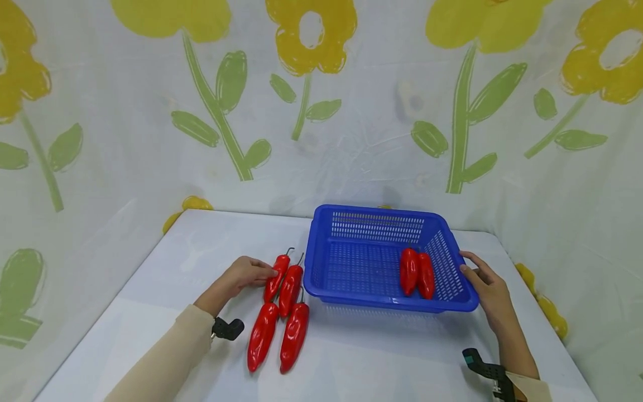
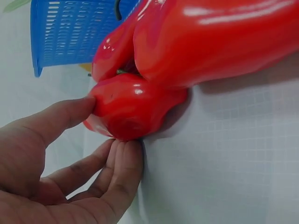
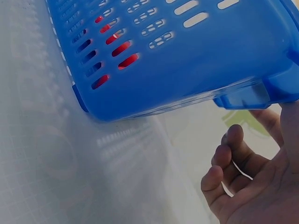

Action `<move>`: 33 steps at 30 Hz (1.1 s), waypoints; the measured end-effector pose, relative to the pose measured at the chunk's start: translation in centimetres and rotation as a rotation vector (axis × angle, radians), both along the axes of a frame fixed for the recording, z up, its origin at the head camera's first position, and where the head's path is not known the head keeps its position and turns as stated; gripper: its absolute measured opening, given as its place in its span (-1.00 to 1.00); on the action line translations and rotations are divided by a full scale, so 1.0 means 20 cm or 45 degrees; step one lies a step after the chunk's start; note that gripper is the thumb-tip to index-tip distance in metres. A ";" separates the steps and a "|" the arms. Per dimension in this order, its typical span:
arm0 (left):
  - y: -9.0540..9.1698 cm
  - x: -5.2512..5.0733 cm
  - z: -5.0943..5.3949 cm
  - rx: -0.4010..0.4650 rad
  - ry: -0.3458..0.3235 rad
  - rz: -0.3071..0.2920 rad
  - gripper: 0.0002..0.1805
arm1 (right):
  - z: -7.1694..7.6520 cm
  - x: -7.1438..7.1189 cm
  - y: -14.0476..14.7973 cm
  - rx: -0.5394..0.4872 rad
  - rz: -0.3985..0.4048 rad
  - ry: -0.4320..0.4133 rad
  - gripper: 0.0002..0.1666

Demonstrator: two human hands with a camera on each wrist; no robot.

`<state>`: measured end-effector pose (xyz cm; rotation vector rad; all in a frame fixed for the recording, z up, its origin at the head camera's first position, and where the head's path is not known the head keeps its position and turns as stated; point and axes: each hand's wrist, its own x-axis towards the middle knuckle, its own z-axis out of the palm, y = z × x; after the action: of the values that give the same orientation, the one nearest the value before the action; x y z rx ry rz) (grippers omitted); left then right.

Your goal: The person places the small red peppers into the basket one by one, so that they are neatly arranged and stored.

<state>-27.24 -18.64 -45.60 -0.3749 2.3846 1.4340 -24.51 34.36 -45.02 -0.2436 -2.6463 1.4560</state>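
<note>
Pinching a red pepper (image 1: 272, 286) between thumb and fingers, the left hand (image 1: 244, 272) sits at the outer side of a close group; three more peppers (image 1: 262, 336) lie near that one on the white table (image 1: 377, 357), left of the blue basket (image 1: 356, 268); the right hand (image 1: 486, 283) holds the basket's right rim, its lower fingers bent loosely beneath; two further peppers (image 1: 409, 272) lie inside, toward the right end; the basket stands near the table's back edge, with a wide stretch of surface before it.
</note>
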 end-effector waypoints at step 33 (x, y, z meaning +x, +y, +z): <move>-0.03 -0.01 0.11 0.306 0.089 0.033 -0.47 | -0.01 0.00 0.01 -0.019 0.011 0.037 -0.26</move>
<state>-27.37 -19.19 -43.44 -0.2993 2.2317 1.7485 -24.57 34.47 -45.30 -0.2110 -2.6183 1.4706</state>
